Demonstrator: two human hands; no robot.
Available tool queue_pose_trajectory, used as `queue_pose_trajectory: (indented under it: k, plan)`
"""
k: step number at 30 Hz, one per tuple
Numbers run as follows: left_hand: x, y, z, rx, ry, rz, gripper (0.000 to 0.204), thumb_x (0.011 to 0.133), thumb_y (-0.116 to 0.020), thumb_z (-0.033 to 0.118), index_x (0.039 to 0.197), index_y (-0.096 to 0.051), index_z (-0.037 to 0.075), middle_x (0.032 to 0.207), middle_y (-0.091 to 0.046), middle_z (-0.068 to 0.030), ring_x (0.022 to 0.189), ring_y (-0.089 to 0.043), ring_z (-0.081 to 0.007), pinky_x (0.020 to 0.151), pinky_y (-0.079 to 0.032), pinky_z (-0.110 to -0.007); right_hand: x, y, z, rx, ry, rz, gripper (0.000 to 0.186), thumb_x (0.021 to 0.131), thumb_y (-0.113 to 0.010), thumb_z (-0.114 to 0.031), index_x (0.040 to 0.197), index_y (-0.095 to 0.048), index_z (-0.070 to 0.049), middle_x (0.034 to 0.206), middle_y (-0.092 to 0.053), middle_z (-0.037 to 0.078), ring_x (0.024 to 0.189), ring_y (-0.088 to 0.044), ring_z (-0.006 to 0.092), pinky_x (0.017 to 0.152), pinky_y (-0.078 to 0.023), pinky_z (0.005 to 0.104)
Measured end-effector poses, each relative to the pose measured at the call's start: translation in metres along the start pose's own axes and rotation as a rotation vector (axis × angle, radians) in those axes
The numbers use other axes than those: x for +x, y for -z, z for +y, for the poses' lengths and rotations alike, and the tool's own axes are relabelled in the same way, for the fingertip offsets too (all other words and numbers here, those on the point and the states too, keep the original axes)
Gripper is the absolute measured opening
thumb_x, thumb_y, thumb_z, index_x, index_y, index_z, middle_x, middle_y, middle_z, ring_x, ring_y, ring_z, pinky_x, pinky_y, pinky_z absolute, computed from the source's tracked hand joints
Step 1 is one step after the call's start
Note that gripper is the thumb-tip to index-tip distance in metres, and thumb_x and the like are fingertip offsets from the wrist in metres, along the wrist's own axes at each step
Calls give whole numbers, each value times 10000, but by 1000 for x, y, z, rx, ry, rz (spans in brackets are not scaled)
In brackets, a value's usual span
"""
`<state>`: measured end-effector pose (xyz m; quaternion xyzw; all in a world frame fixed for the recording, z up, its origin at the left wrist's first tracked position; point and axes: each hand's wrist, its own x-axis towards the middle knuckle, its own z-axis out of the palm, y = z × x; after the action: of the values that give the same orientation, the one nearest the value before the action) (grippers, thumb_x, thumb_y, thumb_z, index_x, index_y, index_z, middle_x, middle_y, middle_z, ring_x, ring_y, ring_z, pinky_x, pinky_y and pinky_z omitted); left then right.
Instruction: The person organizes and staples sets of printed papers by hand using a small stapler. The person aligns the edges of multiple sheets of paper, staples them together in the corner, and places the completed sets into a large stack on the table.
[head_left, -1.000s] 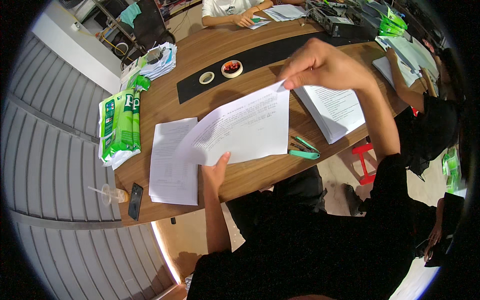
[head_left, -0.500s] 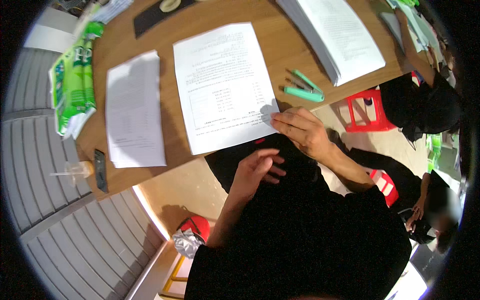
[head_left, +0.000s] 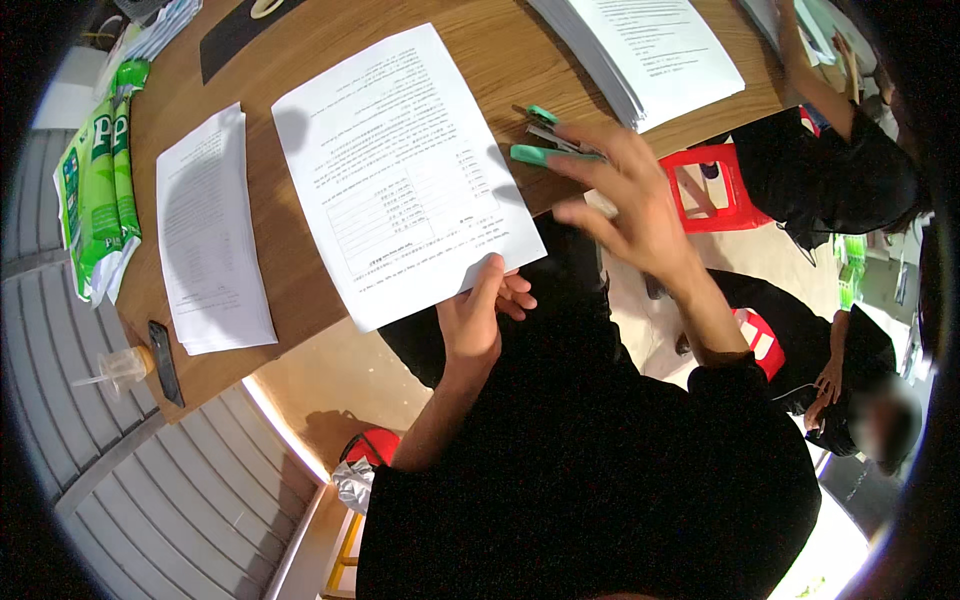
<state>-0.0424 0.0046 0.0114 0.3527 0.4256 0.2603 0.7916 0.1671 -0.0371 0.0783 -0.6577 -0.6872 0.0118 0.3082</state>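
My left hand (head_left: 470, 325) grips the lower edge of a printed white paper (head_left: 400, 175), its thumb on top and fingers underneath, while the paper lies over the table's front edge. My right hand (head_left: 635, 215) is spread open just right of the paper, with its fingertips over a mint-green stapler (head_left: 530, 153) that lies partly hidden beneath them. A stack of printed sheets (head_left: 205, 235) lies to the left, and a thicker stack (head_left: 655, 55) lies behind the stapler at the back right.
Green paper packs (head_left: 100, 200), a black phone (head_left: 165, 360) and a plastic cup with straw (head_left: 115, 370) line the wooden table's (head_left: 290, 335) left end. A tape roll sits on a black strip (head_left: 230, 45). Two people (head_left: 840, 180) in dark clothing are at the right, near red stools (head_left: 705, 220).
The paper, earlier lifted by both hands, is now down at the table edge. My right hand has left it and moved up toward the stapler; my left hand has taken its lower edge.
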Motion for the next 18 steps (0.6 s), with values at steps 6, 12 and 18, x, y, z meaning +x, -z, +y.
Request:
queue_pose_trajectory:
  k: [6, 12, 18]
  plan:
    - [2, -7, 5, -14, -6, -3, 208, 948, -561, 170, 965, -586, -36, 708, -639, -114, 537, -629, -187, 436, -476, -250, 8, -24, 17, -221, -161, 7, 376, 760, -739, -221, 1067, -613, -46, 1095, -598, 111, 1019, -564, 310, 852, -456, 399]
    - [7, -14, 6, -56, -51, 21, 248, 954, -560, 211, 923, -597, -32, 702, -638, -113, 535, -618, -190, 455, -471, -255, -29, -7, -11, 348, -606, 30, 250, 903, -648, -173, 1064, -580, 6, 899, -645, 106, 822, -642, 153, 663, -495, 286]
    - [9, -31, -5, 29, -127, 4, 256, 970, -543, 188, 969, -580, -66, 739, -640, -135, 570, -635, -194, 479, -498, -264, -59, -7, -44, 890, -984, -19, 252, 946, -608, -192, 1076, -550, 16, 895, -629, 49, 786, -648, 114, 682, -515, 240]
